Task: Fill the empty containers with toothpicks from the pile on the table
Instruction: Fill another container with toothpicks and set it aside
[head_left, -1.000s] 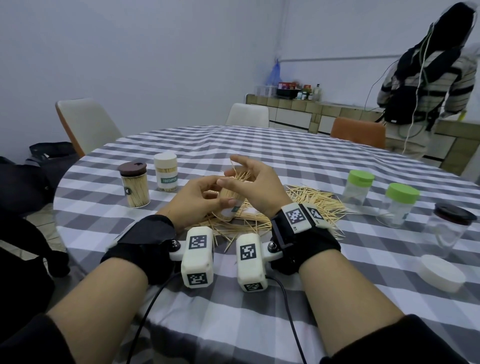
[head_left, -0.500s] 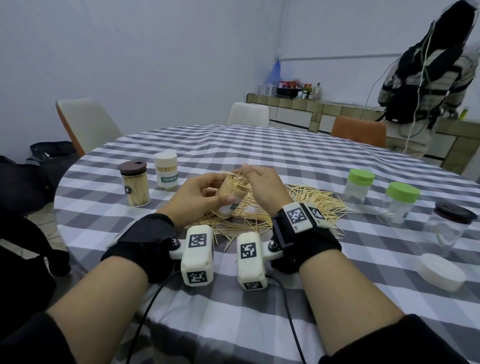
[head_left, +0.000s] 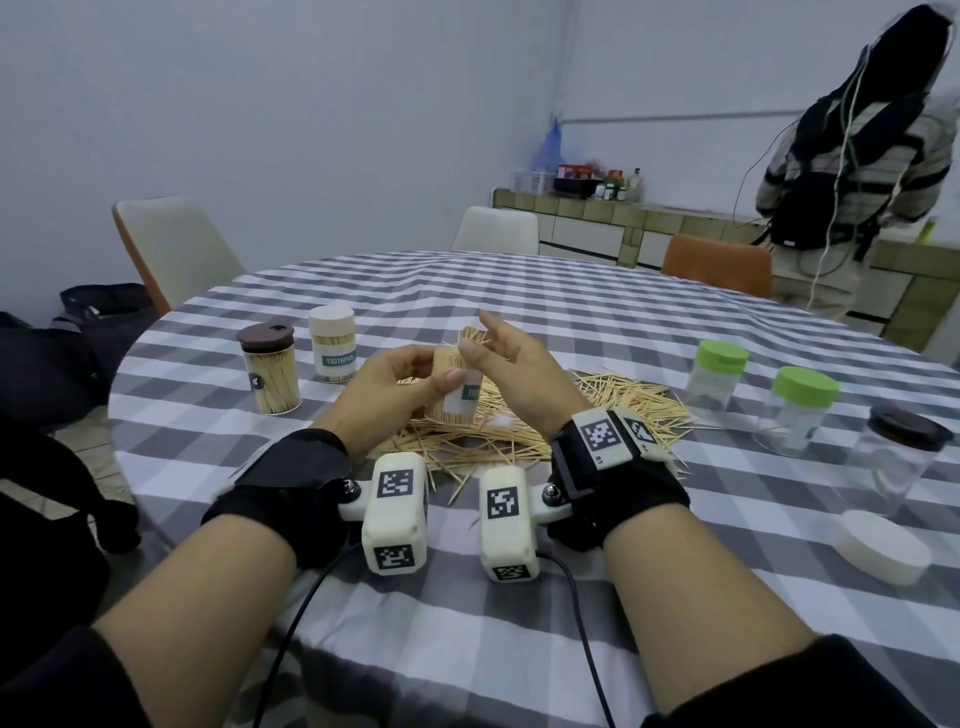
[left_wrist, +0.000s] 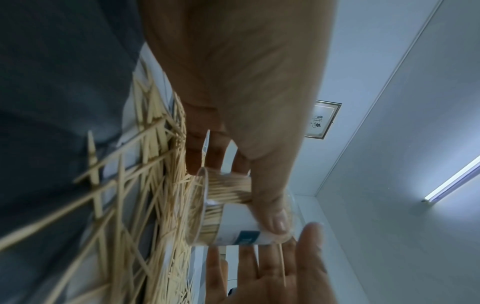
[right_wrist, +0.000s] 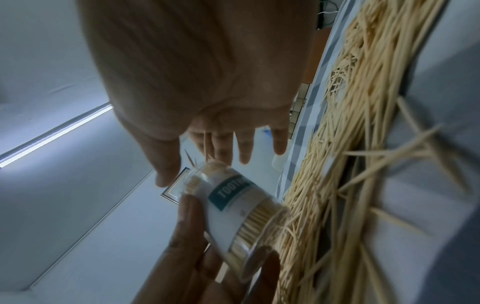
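My left hand (head_left: 434, 376) grips a clear toothpick container (head_left: 457, 395) with a white and teal label, tilted just above the toothpick pile (head_left: 613, 405). The container is packed with toothpicks, and a few stick out of its open mouth (head_left: 471, 339). My right hand (head_left: 496, 351) is open beside that mouth, fingers straight and spread. In the left wrist view my thumb (left_wrist: 275, 216) lies across the container (left_wrist: 233, 228); the right hand (left_wrist: 272, 271) is below with one loose toothpick against its fingers. The right wrist view shows the container (right_wrist: 233, 205) under my spread fingers (right_wrist: 226, 148).
Two filled jars stand at left, one brown-lidded (head_left: 270, 376) and one white-lidded (head_left: 333, 351). At right are two green-lidded clear jars (head_left: 717, 382) (head_left: 797, 413), a dark-lidded jar (head_left: 898, 457) and a loose white lid (head_left: 883, 545). A person (head_left: 852, 156) stands at the back right.
My right hand had its fingers down on the container's mouth; it has since lifted off and opened. The left hand keeps its grip and has tipped the container more upright.
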